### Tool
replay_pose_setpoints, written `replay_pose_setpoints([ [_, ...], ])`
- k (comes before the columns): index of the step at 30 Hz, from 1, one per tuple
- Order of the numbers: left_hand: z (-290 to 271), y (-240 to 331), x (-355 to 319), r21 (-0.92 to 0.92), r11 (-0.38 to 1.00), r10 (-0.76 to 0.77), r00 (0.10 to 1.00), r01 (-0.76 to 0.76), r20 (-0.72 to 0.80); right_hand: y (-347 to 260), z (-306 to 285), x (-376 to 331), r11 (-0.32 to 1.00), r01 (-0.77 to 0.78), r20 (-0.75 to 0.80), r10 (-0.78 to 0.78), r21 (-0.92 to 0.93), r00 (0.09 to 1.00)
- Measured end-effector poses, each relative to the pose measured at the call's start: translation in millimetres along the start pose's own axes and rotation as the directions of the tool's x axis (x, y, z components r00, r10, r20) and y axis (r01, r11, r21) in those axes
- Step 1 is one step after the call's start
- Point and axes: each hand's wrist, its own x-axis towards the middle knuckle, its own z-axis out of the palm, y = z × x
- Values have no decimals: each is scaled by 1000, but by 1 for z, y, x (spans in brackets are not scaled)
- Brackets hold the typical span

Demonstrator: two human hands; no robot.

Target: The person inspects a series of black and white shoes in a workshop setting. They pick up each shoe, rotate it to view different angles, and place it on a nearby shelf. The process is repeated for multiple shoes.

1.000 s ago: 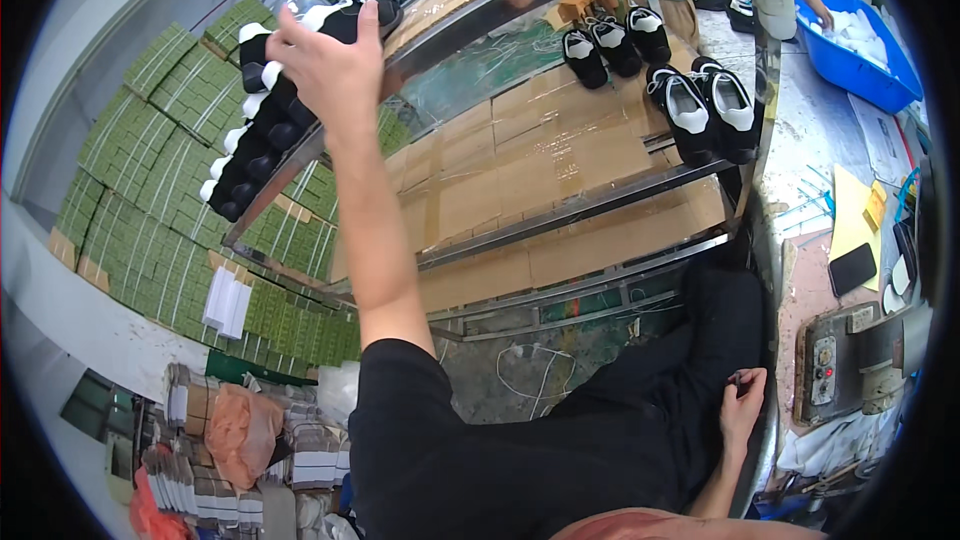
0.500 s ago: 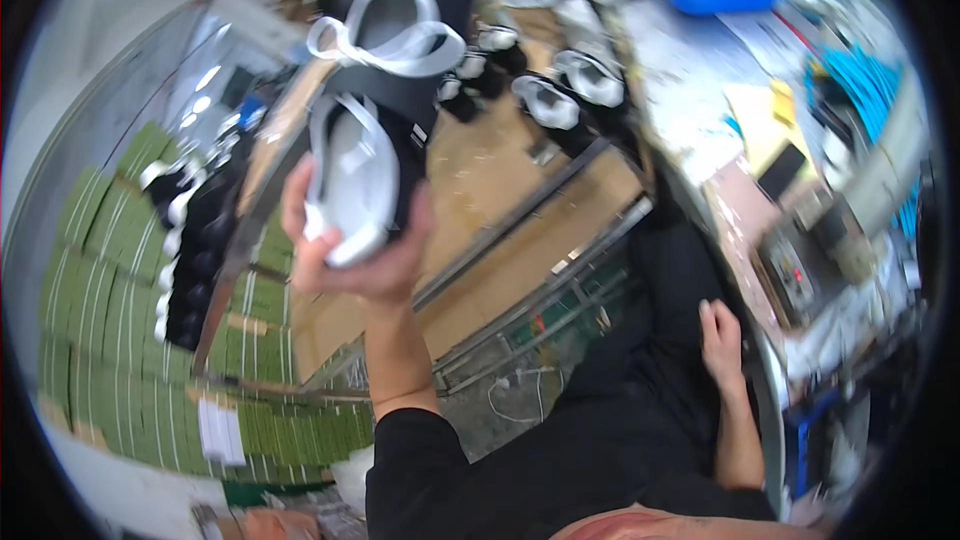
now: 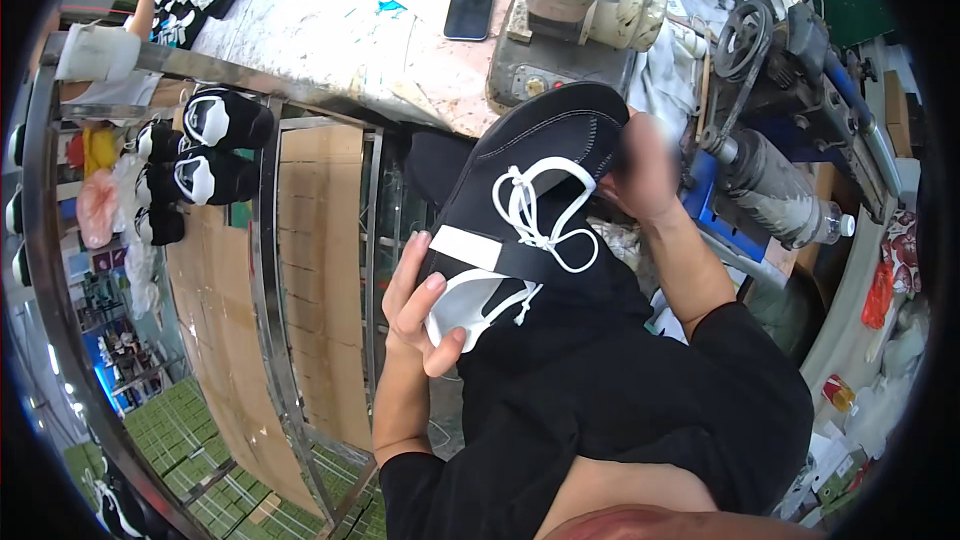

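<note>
A black shoe (image 3: 478, 180) with white laces tied in a bow, a white patch and a white lining is held tilted in front of my body. My left hand (image 3: 415, 305) is closed around its heel end, the fingertips along the white-lined opening (image 3: 462, 308). At the rounded toe end, my right hand (image 3: 648, 168) grips the shoe's edge. Part of that hand is blurred, and its fingertips are partly hidden.
A worktable (image 3: 330, 40) lies ahead, with a phone (image 3: 470, 4) and a grey machine (image 3: 560, 35) on it. On the left stands a metal-framed rack (image 3: 265, 270) with several black-and-white shoes (image 3: 215, 145). A wheeled machine (image 3: 750, 45) is at the right.
The view has turned right, from the rack toward the worktable. The shoe in my left hand has come to the front of my body. My right hand has risen to its toe.
</note>
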Motion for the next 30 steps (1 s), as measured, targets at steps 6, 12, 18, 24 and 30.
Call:
replay_pose_setpoints([
  [6, 10, -32, 15, -24, 999, -44, 995, 42, -88, -29, 11, 11, 984, 106, -172, -130, -144, 976],
  [12, 27, -52, 49, 177, 984, 63, 987, -37, -145, -43, 6, 22, 973, 181, -232, -210, -141, 950],
  [18, 45, -58, 67, 110, 993, 57, 971, -32, -232, -50, 3, 15, 965, 188, -336, -242, -185, 910],
  [24, 50, -59, 79, -110, 994, -31, 974, 7, -224, -50, -9, -1, 951, 199, -390, -281, -236, 877],
  [30, 53, -64, 100, -237, 971, -67, 974, 14, -218, -57, -8, -10, 946, 225, -460, -310, -232, 832],
])
